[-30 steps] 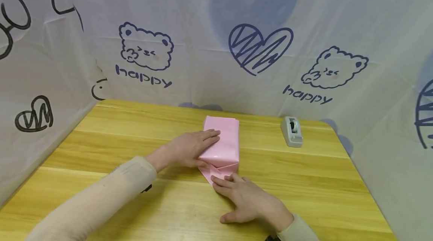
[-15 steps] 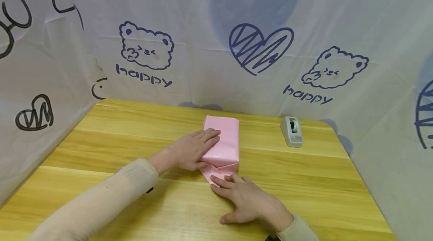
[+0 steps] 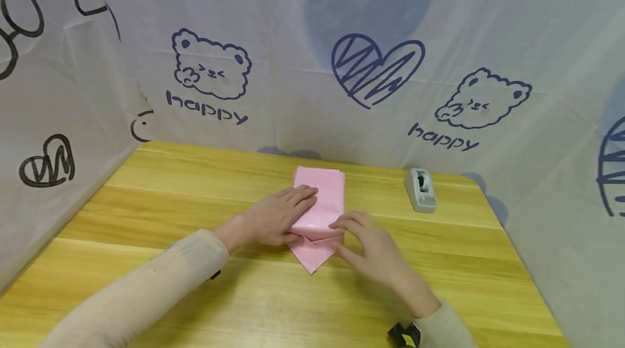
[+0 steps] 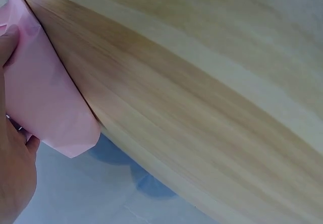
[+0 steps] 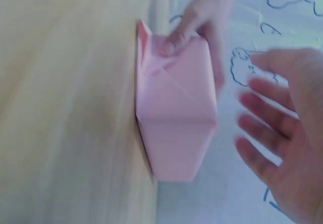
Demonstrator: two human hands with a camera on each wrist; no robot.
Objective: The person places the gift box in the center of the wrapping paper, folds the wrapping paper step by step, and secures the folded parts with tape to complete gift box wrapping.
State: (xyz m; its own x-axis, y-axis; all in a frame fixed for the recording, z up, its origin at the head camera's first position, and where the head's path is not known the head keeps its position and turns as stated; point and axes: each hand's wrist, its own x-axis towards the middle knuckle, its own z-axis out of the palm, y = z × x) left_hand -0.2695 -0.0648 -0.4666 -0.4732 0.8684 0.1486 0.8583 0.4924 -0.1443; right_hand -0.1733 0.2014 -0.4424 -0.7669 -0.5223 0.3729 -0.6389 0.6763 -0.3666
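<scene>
Near the middle of the wooden tabletop (image 3: 146, 196), pink paper package (image 3: 326, 198), long side running away from the person, one folded end facing the near side. Paper at that end comes to a triangular flap (image 3: 312, 261), point toward the person, low by the wood; likely juts out because it isn't tucked up against the end. Left hand (image 3: 276, 217) over the package's left side: fingers straight, close together, laid on the top face; thumb over the near edge, pressed on the folded end per the right wrist view. Reads as a brace, keeping the package from sliding and the creased paper down. Right hand (image 3: 376, 250) by the near right corner, fingers slightly bent and a bit spread, thumb apart from index, pinching nothing. Head view puts the tips right at the package edge, but right wrist view shows a gap to the paper, so probably no contact. Thumb lower, index higher: posture seems shaped around the near top edge. White tape dispenser (image 3: 421, 190) farther back on the right, well apart from both hands, presumably parked there to be reachable without crowding the work. Behind, white printed sheet (image 3: 288, 22). Pale sleeves (image 3: 146, 283), black device (image 3: 405, 335) at the right wrist. Package underside hidden, can't tell folds there.
</scene>
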